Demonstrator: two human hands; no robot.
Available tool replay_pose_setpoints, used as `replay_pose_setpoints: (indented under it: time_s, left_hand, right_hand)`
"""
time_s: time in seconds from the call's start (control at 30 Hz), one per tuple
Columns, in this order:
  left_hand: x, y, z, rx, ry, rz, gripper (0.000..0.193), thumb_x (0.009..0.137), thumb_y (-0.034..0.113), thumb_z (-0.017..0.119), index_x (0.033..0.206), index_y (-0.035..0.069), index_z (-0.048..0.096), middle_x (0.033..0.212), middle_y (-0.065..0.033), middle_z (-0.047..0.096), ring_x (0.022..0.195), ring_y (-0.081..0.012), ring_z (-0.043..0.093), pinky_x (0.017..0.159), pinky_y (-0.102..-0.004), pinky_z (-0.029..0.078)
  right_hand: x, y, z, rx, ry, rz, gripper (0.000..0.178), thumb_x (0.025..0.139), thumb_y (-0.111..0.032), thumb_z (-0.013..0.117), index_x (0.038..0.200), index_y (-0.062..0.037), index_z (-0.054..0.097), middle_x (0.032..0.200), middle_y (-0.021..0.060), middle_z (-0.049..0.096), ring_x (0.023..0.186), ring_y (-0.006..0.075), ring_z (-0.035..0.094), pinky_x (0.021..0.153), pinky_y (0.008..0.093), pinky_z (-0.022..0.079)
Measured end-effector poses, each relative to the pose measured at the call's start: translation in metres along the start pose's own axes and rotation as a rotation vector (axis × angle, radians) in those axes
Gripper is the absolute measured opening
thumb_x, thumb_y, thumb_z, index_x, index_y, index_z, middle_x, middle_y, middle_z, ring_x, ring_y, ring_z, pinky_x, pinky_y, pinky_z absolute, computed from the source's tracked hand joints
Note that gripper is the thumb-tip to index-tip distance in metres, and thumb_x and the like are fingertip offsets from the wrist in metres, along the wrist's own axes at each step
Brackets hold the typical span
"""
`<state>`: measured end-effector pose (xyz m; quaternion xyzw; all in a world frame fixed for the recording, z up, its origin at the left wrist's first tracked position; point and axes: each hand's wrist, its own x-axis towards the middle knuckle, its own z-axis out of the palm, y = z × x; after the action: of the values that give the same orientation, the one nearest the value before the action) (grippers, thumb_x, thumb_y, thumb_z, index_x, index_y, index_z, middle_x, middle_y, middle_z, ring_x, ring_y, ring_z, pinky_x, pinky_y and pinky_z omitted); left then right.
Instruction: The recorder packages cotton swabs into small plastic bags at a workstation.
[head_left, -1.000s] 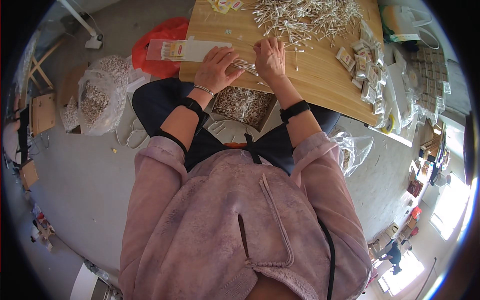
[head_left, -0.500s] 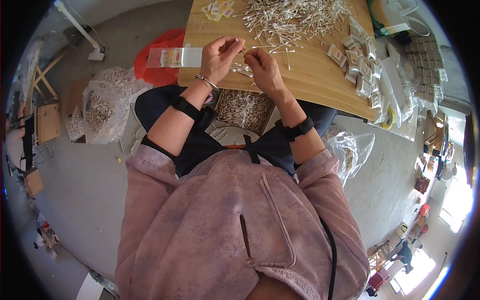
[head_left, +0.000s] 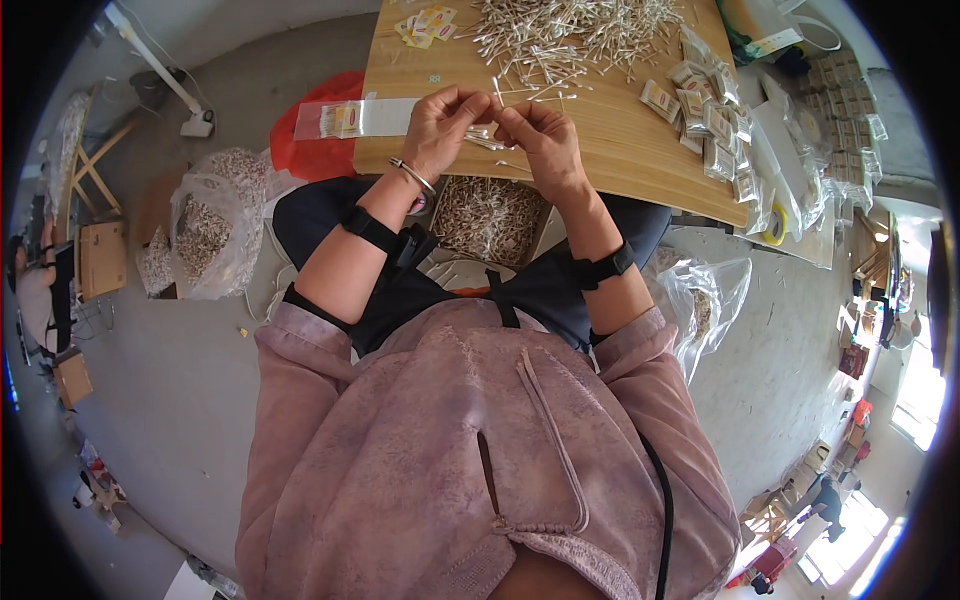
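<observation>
Even daylight | right-side windows (head_left: pixel 918 395) glare white | fisheye bends edges, corners black | far-edge detail seems soft

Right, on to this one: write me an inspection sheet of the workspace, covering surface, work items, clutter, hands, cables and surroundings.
Surface: wooden table, scattered with work items.
Work items: loose swabs heaped at the far side, more below the near edge; small packs piled at right.
Clutter: yellow cards far left; clear pouch overhanging the left edge; red bag beside it; tape roll at right.
Hands: left hand and right hand close together by an upright swab; grip unclear.
Cables: black cord along the person's right side.
Surroundings: grey floor; bright window at right.
</observation>
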<state>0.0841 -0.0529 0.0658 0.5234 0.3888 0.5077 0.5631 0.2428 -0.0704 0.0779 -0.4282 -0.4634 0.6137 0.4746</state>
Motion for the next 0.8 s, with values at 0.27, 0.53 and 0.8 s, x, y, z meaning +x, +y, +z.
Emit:
replay_pose_setpoints:
  time_s: [0.27, 0.53, 0.8]
  left_hand:
    - [-0.042, -0.025, 0.008, 0.798, -0.755, -0.327, 0.027, 0.09, 0.022, 0.052, 0.08, 0.002, 0.067, 0.075, -0.0083, 0.066, 0.07, -0.0117, 0.063, 0.066, -0.0256, 0.048]
    - [-0.036, -0.014, 0.014, 0.558, -0.393, -0.156, 0.02, 0.088, 0.017, 0.051, 0.092, 0.007, 0.068, 0.076, -0.0096, 0.067, 0.067, -0.0134, 0.063, 0.062, -0.0276, 0.049]
    - [0.001, 0.024, 0.024, -0.027, 0.165, 0.136, 0.021, 0.078, 0.019, 0.076, 0.085, 0.001, 0.066, 0.072, 0.0008, 0.063, 0.066, -0.0035, 0.054, 0.058, -0.018, 0.043]
  right_hand:
    - [-0.003, -0.006, -0.012, 0.147, 0.027, -0.036, 0.022, 0.093, -0.017, 0.055, 0.091, 0.0028, 0.065, 0.074, 0.0047, 0.063, 0.068, 0.0082, 0.053, 0.065, 0.023, 0.044]
    - [-0.006, -0.002, -0.017, 0.15, 0.042, -0.022, 0.021, 0.092, -0.017, 0.056, 0.091, 0.0024, 0.065, 0.074, 0.0042, 0.063, 0.068, 0.0084, 0.054, 0.066, 0.0224, 0.045]
    - [-0.012, -0.017, 0.007, -0.116, 0.095, -0.13, 0.018, 0.09, -0.016, 0.061, 0.09, 0.0017, 0.063, 0.077, 0.0042, 0.064, 0.072, 0.0079, 0.057, 0.069, 0.0228, 0.046]
